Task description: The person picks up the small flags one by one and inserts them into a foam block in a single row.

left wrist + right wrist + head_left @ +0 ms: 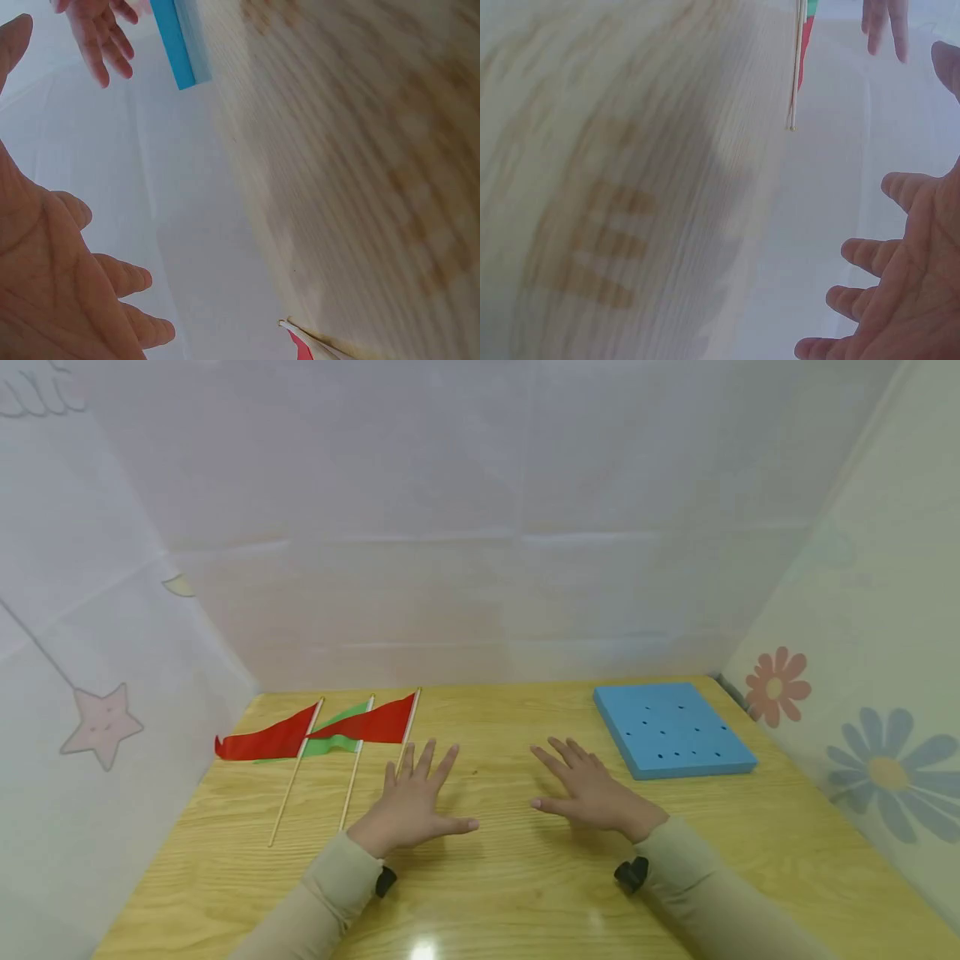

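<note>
My left hand [408,806] hovers over the table with its fingers spread and nothing held. It is nearest to the rightmost red flag [386,720], whose stick passes behind its fingertips. Further left lie a green flag [337,743], partly covered by that red one, and another red flag [273,739], all on thin wooden sticks. Across from it, my right hand [592,793] is also spread and empty, palm down above the wood. A blue board [675,731] with several small holes lies beyond the right hand. Both wrist views show straight, separated fingers.
The wooden table [510,893] is bounded by a pale cloth wall [480,610] at the back. Side walls carry printed figures: a pink star [102,725] on the left, a red flower [778,685] and a blue flower [888,772] on the right.
</note>
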The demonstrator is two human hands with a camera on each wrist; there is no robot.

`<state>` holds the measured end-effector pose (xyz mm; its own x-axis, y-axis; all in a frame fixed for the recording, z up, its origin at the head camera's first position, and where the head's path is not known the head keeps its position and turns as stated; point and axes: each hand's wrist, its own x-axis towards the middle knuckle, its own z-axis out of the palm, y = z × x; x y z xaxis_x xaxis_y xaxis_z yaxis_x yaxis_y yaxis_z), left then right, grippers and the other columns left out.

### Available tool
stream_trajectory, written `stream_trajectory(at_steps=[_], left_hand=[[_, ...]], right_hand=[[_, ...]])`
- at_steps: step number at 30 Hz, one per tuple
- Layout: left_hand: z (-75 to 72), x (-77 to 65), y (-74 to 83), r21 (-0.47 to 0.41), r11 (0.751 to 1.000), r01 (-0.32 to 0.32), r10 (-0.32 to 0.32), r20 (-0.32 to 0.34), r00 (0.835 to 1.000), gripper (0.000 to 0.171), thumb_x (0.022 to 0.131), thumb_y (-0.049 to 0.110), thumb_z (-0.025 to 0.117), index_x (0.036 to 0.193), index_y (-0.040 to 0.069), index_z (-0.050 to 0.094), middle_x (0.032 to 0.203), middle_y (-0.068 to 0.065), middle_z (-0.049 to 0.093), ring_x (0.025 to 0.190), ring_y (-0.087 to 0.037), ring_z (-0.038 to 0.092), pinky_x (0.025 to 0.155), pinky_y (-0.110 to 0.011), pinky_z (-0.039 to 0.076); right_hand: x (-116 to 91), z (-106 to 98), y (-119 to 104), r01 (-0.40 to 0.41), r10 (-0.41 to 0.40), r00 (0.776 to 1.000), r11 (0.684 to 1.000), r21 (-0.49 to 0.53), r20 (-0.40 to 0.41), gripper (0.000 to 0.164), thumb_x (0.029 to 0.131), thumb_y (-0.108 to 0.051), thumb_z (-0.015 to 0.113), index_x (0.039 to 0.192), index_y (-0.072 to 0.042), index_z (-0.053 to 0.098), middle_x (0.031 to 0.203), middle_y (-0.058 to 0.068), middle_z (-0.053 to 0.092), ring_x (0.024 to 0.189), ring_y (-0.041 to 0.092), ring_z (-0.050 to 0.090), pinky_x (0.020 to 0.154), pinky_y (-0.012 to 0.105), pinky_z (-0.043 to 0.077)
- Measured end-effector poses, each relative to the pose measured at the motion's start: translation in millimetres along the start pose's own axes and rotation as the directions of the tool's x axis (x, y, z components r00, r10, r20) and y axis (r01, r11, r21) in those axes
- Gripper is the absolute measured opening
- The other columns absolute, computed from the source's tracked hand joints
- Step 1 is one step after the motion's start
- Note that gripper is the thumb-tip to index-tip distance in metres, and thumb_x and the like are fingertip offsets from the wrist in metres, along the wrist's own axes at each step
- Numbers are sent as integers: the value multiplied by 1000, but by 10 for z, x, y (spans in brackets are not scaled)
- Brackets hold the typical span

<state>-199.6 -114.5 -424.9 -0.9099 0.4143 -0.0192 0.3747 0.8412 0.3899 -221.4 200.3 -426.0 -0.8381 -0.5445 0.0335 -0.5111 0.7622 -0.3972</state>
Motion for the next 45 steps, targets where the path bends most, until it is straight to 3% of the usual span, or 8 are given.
stream_trajectory(at_steps=[8, 17, 23, 29, 36, 45], left_hand=[[-6, -34, -46, -54, 998, 22, -23, -7, 1000, 111, 86, 70, 70, 167, 19, 15, 170, -22, 6, 152, -52, -5, 113, -77, 5], [-31, -32, -110, -51, 998, 39, -42, -41, 998, 113, 85, 67, 73, 167, 14, 16, 168, -24, 14, 153, -51, 4, 112, -77, 11], [-38, -51, -182, -138, 988, 62, -68, -35, 997, 113, 87, 60, 75, 167, 13, 11, 168, -25, 14, 153, -51, 7, 115, -73, 12], [-30, -82, -249, -205, 975, 82, -95, -54, 994, 113, 88, 53, 78, 167, 11, 9, 165, -27, 18, 151, -50, 15, 114, -70, 23], [-46, -93, -325, -264, 960, 88, -108, -62, 992, 112, 90, 51, 77, 167, 10, 7, 165, -27, 17, 151, -51, 15, 108, -69, 36], [-126, -100, -434, -371, 925, 87, -137, -111, 984, 106, 94, 43, 75, 166, 5, 6, 166, -27, 18, 152, -49, 16, 115, -68, 26]], right_hand=[[-46, -59, 116, -22, 23, 999, 998, 52, -33, 81, 102, -53, 59, 163, -8, 30, 164, 30, 23, 149, 58, 13, 110, 78, 19], [-71, -109, 275, -54, 59, 996, 996, 64, -72, 79, 104, -49, 57, 162, -4, 28, 162, 31, 24, 148, 58, 14, 109, 78, 21], [-122, -150, 371, -73, 82, 993, 991, 109, -88, 78, 105, -47, 56, 162, -2, 28, 162, 32, 22, 147, 57, 16, 109, 77, 22], [-183, -202, 435, -94, 107, 989, 988, 125, -101, 75, 106, -43, 55, 161, 0, 27, 162, 33, 23, 147, 56, 21, 110, 75, 23], [-260, -288, 536, -129, 148, 983, 979, 155, -112, 76, 107, -43, 55, 161, 3, 26, 160, 34, 26, 145, 58, 20, 110, 75, 22], [-357, -445, 804, -185, 215, 965, 964, 192, -148, 74, 108, -40, 54, 160, 5, 26, 160, 37, 23, 145, 60, 19, 107, 78, 22]])
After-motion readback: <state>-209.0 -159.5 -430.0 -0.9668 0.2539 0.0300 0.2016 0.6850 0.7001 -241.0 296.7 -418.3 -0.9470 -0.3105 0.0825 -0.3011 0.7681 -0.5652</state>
